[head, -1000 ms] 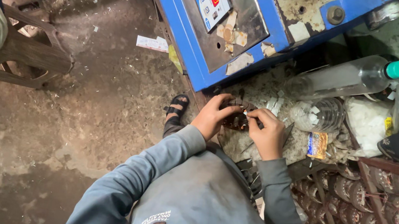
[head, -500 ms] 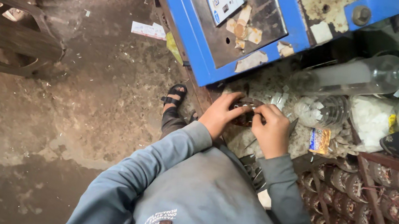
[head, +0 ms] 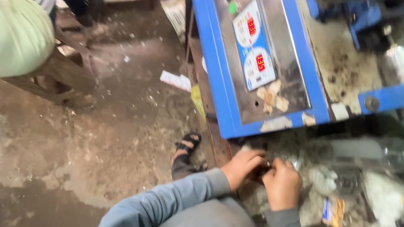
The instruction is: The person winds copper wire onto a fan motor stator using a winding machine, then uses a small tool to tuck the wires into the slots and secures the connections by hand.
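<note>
Both hands meet below the blue machine [head: 254, 57]: left hand [head: 243, 166] and right hand [head: 282, 183] pinch one small dark part [head: 260, 172] between them, right's 9 o'clock, equally near; part's axis unreadable.

Blue painted metal machine [head: 221, 62] w/ dull brushed steel panel [head: 280, 61], scuffed. Rough, stained concrete floor [head: 71, 152]. Grey cloth sleeve [head: 172, 200], matt. Clear plastic bottle [head: 369, 151], glossy; worn wooden bench [head: 61, 80].
</note>
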